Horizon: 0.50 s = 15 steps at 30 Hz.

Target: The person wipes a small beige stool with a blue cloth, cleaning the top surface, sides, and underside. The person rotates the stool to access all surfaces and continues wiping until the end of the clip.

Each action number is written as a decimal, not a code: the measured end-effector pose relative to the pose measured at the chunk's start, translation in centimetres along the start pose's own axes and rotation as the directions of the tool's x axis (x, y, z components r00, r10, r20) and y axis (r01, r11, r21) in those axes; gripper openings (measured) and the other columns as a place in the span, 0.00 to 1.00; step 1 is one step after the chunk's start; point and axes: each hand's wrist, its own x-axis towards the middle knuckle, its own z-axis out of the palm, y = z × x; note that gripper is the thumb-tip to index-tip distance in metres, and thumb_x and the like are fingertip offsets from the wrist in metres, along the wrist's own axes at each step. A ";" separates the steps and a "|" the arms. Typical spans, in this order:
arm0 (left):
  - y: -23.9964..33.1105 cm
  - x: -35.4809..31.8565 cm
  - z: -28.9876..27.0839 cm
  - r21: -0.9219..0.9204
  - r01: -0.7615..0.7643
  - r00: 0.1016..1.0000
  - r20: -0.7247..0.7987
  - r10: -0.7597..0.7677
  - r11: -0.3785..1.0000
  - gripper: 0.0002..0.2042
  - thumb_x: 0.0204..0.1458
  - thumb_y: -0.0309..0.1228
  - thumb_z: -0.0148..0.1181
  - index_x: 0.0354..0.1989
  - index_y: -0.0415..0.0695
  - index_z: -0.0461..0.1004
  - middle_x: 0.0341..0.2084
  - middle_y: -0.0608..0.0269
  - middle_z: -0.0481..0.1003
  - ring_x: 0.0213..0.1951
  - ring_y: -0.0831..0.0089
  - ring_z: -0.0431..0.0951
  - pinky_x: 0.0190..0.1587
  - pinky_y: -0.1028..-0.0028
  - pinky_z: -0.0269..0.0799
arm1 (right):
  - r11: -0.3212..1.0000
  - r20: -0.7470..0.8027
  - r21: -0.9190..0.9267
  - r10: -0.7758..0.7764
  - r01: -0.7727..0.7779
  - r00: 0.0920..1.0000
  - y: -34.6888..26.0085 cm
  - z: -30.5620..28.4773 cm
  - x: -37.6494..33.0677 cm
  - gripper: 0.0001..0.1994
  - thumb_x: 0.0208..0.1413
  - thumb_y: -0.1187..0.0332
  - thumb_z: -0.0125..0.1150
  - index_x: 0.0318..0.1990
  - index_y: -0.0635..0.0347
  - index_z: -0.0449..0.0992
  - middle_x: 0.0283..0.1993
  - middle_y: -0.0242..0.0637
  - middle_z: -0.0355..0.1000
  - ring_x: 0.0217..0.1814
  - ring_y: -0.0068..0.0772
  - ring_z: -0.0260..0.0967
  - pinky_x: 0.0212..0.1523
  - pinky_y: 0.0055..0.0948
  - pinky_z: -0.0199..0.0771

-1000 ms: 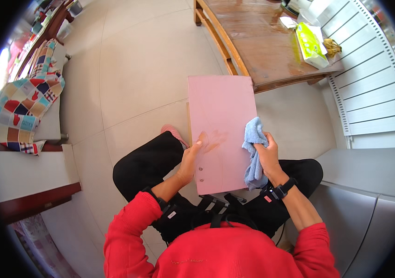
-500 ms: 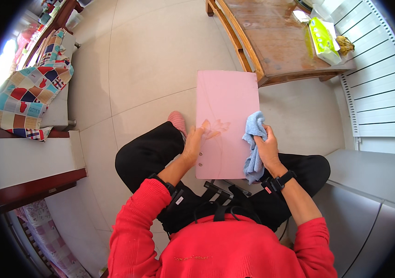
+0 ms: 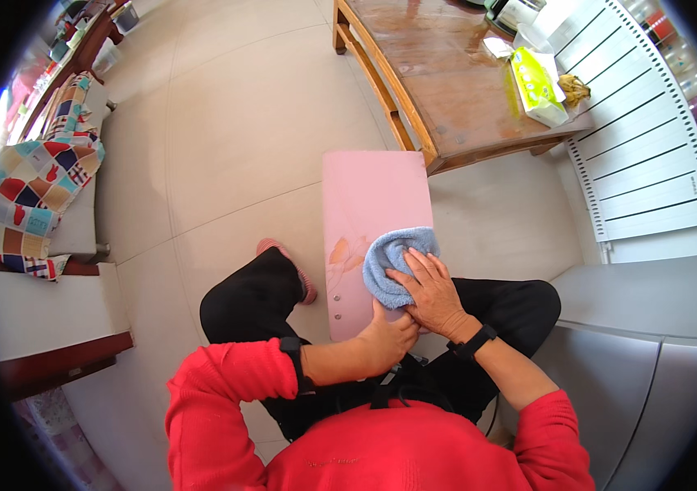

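Observation:
A pink rectangular board point(image 3: 374, 188) lies between my knees, with a peeling patch point(image 3: 340, 250) on its face and two small metal screws at its lower left. My left hand point(image 3: 389, 335) is closed round the board's near edge, its thumb on top and its other fingers partly hidden. Spread over the right side of the board is a folded light-blue cloth point(image 3: 381, 282). On this cloth my right hand point(image 3: 434, 299) lies flat, fingers stretched and apart, pressing it against the surface.
A wooden table point(image 3: 463, 90) with a green tissue pack point(image 3: 537, 86) stands just beyond the board. A white radiator point(image 3: 651, 155) and a grey cabinet point(image 3: 635, 299) are on the right. At left is a bench with a patchwork cloth point(image 3: 41, 188).
The cloth has gone from bunched at the board's right edge to spread on its face under my right hand. My left hand has moved from the left edge to the near edge.

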 end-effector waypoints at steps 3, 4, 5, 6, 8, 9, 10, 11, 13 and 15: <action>0.4 0.9 0.1 0.016 0.052 0.982 0.179 -0.054 0.999 0.27 0.58 0.40 0.53 0.66 0.44 0.66 0.71 0.55 0.52 0.69 0.51 0.52 0.46 0.25 0.65 | 0.999 0.052 -0.034 -0.018 0.020 0.998 1.0 -0.2 1.2 0.32 0.44 0.69 0.69 0.62 0.48 0.70 0.68 0.48 0.61 0.74 0.47 0.53 0.71 0.48 0.53; 0.4 1.0 0.1 -0.040 0.055 0.981 0.191 -0.046 0.998 0.27 0.58 0.40 0.52 0.66 0.44 0.65 0.71 0.56 0.52 0.70 0.51 0.51 0.46 0.24 0.65 | 0.999 0.070 -0.052 0.009 -0.005 0.997 1.4 -0.2 1.7 0.32 0.44 0.69 0.69 0.62 0.48 0.70 0.69 0.49 0.60 0.74 0.47 0.52 0.72 0.48 0.53; 0.4 1.0 0.1 -0.082 0.066 0.970 0.240 -0.044 0.994 0.27 0.58 0.40 0.52 0.66 0.44 0.65 0.72 0.56 0.51 0.70 0.51 0.50 0.47 0.23 0.65 | 0.997 0.084 -0.066 0.033 -0.027 0.996 2.1 -0.1 2.7 0.33 0.45 0.69 0.69 0.63 0.49 0.69 0.69 0.49 0.60 0.75 0.48 0.51 0.72 0.48 0.52; 0.5 1.1 0.0 -0.093 0.090 0.967 0.247 -0.065 0.992 0.27 0.59 0.40 0.52 0.67 0.45 0.65 0.73 0.59 0.49 0.71 0.52 0.49 0.47 0.23 0.65 | 0.996 0.089 -0.080 0.054 -0.047 0.995 2.8 0.1 4.1 0.33 0.45 0.69 0.68 0.63 0.49 0.69 0.69 0.50 0.59 0.75 0.48 0.51 0.72 0.49 0.52; 0.6 1.1 -0.1 -0.109 0.112 0.965 0.249 -0.082 0.988 0.27 0.60 0.41 0.52 0.67 0.46 0.65 0.73 0.59 0.49 0.71 0.53 0.49 0.47 0.23 0.65 | 0.996 0.037 -0.061 0.069 -0.067 0.997 4.3 0.7 6.9 0.33 0.46 0.70 0.68 0.64 0.48 0.68 0.70 0.52 0.58 0.75 0.51 0.51 0.72 0.49 0.52; 0.6 1.1 -0.2 -0.114 0.120 0.964 0.250 -0.088 0.986 0.27 0.60 0.41 0.51 0.67 0.47 0.65 0.73 0.60 0.49 0.71 0.53 0.49 0.47 0.23 0.65 | 0.996 0.007 -0.045 0.078 -0.078 0.997 5.0 1.0 8.2 0.33 0.47 0.71 0.67 0.64 0.48 0.68 0.70 0.53 0.58 0.74 0.53 0.51 0.72 0.50 0.52; 0.6 1.1 -0.3 -0.108 0.122 0.961 0.261 -0.090 0.987 0.27 0.60 0.41 0.51 0.67 0.48 0.65 0.73 0.60 0.49 0.72 0.53 0.48 0.47 0.22 0.65 | 0.994 0.006 -0.055 0.093 -0.093 0.996 5.8 1.3 9.4 0.32 0.48 0.70 0.67 0.64 0.48 0.68 0.70 0.53 0.57 0.75 0.53 0.50 0.72 0.50 0.51; 0.6 1.2 -0.4 -0.108 0.120 0.960 0.266 -0.088 0.987 0.26 0.60 0.42 0.51 0.67 0.48 0.65 0.73 0.60 0.49 0.72 0.53 0.48 0.47 0.22 0.64 | 0.993 0.001 -0.060 0.106 -0.106 0.994 6.6 1.6 10.7 0.32 0.49 0.70 0.67 0.65 0.48 0.67 0.70 0.54 0.57 0.75 0.53 0.50 0.73 0.49 0.51; 0.5 1.2 -0.6 -0.104 0.116 0.958 0.276 -0.083 0.988 0.26 0.61 0.42 0.51 0.67 0.49 0.65 0.73 0.61 0.49 0.72 0.53 0.48 0.47 0.22 0.63 | 0.987 0.002 -0.079 0.143 -0.143 0.990 8.2 2.1 13.1 0.31 0.51 0.67 0.66 0.65 0.46 0.67 0.71 0.54 0.55 0.76 0.52 0.48 0.74 0.49 0.48; 0.5 1.2 -0.7 -0.097 0.109 0.954 0.290 -0.077 0.989 0.26 0.61 0.43 0.51 0.67 0.50 0.65 0.73 0.62 0.49 0.72 0.54 0.47 0.48 0.21 0.62 | 0.974 0.014 -0.108 0.201 -0.198 0.979 9.2 2.6 15.0 0.31 0.53 0.63 0.66 0.65 0.44 0.66 0.73 0.53 0.54 0.77 0.50 0.45 0.75 0.48 0.44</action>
